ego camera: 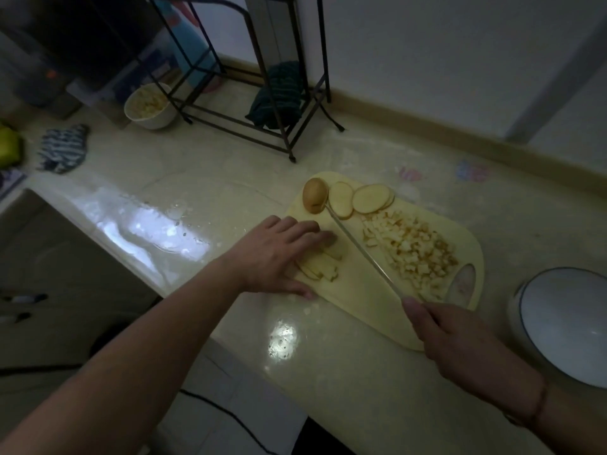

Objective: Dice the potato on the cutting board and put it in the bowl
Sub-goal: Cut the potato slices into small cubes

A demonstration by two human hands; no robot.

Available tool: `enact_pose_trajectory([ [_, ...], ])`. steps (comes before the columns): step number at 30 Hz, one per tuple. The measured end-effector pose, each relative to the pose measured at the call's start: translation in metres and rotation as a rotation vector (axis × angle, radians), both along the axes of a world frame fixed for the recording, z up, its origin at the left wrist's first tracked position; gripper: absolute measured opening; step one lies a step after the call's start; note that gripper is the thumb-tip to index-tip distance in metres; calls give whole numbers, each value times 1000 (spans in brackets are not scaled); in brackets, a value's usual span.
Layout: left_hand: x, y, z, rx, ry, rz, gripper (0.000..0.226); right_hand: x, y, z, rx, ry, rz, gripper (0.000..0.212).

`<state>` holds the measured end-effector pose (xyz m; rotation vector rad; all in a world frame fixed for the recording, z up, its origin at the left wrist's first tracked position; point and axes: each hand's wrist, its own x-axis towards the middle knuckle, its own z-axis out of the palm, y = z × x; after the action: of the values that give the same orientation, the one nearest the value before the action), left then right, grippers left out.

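Dicing was well under way, none of this board's potato yet in the near bowl.

On the pale yellow plastic cutting board (361, 290), a heap of diced potato cubes (417, 251) lay at its right; round slices (364, 198) and an uncut brown-skinned end piece (314, 195) sat at its far end. The left hand (279, 254) pressed flat, fingers straight, on cut potato strips (320, 266) at the board's left edge; the right hand (460, 343) gripped a long steel knife (364, 254). A white blue-rimmed bowl (565, 326) stood right of the board.

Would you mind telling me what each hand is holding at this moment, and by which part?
The right hand grips the knife by its handle, hidden inside the fist. The left hand holds nothing; its straight fingers press on the potato strips.
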<state>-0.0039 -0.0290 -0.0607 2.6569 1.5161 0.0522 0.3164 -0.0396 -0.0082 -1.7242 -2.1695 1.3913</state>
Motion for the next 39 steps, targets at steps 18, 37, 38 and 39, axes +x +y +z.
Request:
enact_pose_trajectory([
  [18,45,-32,-31,213,-125,502,55,-25,14,-5,-14,37,89,63],
  [37,23,-69,-31,181,-307,508,45,-18,3,-14,26,44,54,69],
  [38,24,-66,-30,189,-341,518,43,-17,3,-15,28,38,56,70],
  [39,24,-63,-31,199,-364,525,40,-17,4,-15,27,34,58,69],
])
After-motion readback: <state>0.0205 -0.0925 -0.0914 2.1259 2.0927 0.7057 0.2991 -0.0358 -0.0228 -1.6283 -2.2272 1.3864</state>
